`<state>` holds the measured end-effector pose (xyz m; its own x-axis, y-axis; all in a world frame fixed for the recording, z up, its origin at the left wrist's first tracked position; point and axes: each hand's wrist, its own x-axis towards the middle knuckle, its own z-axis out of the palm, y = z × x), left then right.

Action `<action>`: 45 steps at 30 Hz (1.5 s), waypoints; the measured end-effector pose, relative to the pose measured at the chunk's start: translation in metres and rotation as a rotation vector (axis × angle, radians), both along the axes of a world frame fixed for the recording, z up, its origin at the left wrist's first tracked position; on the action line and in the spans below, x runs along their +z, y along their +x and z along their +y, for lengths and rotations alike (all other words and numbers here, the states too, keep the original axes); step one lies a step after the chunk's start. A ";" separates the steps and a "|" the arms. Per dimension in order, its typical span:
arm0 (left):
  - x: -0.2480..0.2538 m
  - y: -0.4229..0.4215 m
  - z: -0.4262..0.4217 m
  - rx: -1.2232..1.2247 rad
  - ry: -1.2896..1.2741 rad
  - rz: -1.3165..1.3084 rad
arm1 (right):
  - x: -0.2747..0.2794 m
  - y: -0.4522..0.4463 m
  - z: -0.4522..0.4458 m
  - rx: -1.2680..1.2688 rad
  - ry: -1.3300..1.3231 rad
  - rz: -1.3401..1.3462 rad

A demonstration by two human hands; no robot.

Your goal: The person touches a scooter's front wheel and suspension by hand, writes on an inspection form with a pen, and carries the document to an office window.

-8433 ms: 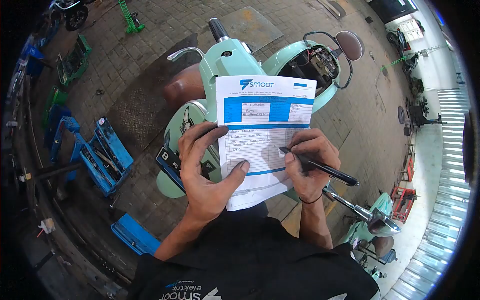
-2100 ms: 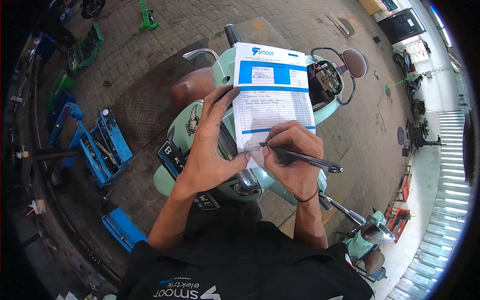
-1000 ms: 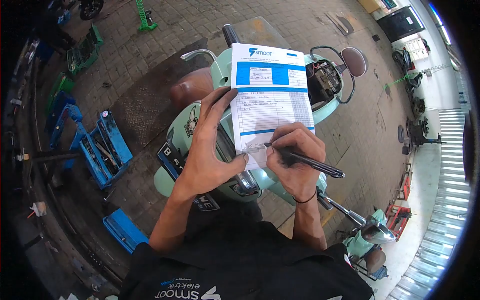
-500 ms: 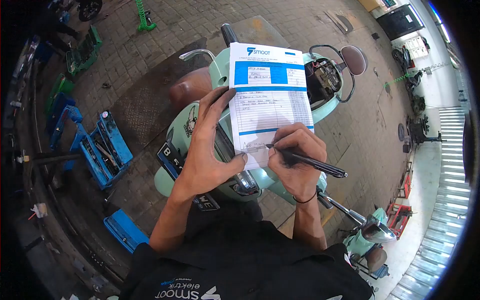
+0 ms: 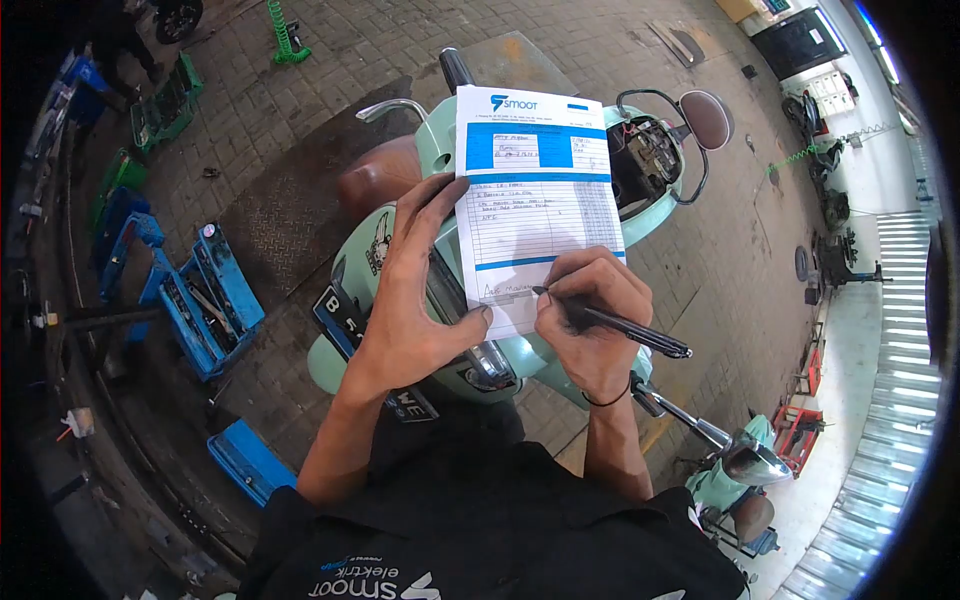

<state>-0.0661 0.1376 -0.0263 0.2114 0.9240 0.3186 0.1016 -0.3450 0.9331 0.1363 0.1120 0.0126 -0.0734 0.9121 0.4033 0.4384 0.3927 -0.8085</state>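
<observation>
A white and blue printed form (image 5: pixel 530 215) lies over the mint-green scooter (image 5: pixel 350 375), with handwriting in its upper rows and near its bottom edge. My left hand (image 5: pixel 415 285) holds the form's left side, fingertips on the edge and thumb at the lower left corner. Pinched in my right hand (image 5: pixel 597 322) is a black pen (image 5: pixel 640 335), its tip on the paper at the right end of the bottom line of writing. The side of my right hand covers the form's lower right part.
On the left stand an open blue toolbox (image 5: pixel 210 300), another blue box (image 5: pixel 250 460) and a green toolbox (image 5: pixel 165 105). A round mirror (image 5: pixel 707 120) and a chrome-backed mirror (image 5: pixel 755 460) stick out at the right. A person in dark clothing (image 5: pixel 120 40) is at the upper left.
Both hands and the form have moved up the scooter since the oldest frame. The pen tip has gone from the middle rows to the bottom, where handwriting has appeared and lengthened rightward.
</observation>
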 end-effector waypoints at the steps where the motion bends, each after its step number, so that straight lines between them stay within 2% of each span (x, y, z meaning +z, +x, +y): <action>1: 0.000 0.000 0.000 -0.001 -0.007 -0.006 | 0.000 0.000 0.000 0.002 -0.020 0.013; 5: -0.001 0.000 0.000 -0.002 0.011 0.007 | 0.002 0.000 0.000 -0.016 0.017 -0.038; 8: 0.000 0.000 0.000 0.019 -0.017 0.013 | 0.003 0.009 -0.001 0.003 -0.035 0.035; 11: 0.004 -0.003 -0.001 0.001 -0.008 0.005 | 0.004 0.022 -0.006 -0.096 -0.054 0.226; 14: 0.003 -0.003 -0.001 -0.010 0.009 0.014 | 0.009 0.032 -0.002 -0.091 -0.009 0.280; 23: -0.002 -0.008 -0.010 -0.003 -0.016 -0.014 | -0.003 0.028 -0.012 -0.006 -0.161 0.383; 26: -0.005 -0.011 -0.019 0.024 -0.023 -0.077 | 0.000 0.023 -0.029 0.009 -0.242 0.428; 29: -0.003 -0.012 -0.031 0.089 -0.131 -0.300 | 0.007 0.026 -0.042 0.085 -0.370 0.472; 32: -0.001 -0.009 -0.039 0.155 -0.168 -0.272 | 0.013 0.030 -0.049 0.145 -0.400 0.413; 35: -0.007 -0.007 -0.041 0.195 -0.065 -0.156 | 0.019 0.027 -0.044 0.102 -0.303 0.458; 40: -0.008 -0.001 -0.043 0.211 -0.051 -0.142 | 0.016 0.020 -0.021 0.066 -0.147 0.422; 45: -0.006 -0.001 -0.041 0.226 -0.047 -0.118 | -0.014 0.016 -0.011 0.059 -0.110 0.427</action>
<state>-0.0675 0.0968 -0.0323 -0.0378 0.9580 0.2841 0.0609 -0.2816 0.9576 0.1520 0.1008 -0.0013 0.0252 0.9504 0.3100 0.0359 0.3090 -0.9504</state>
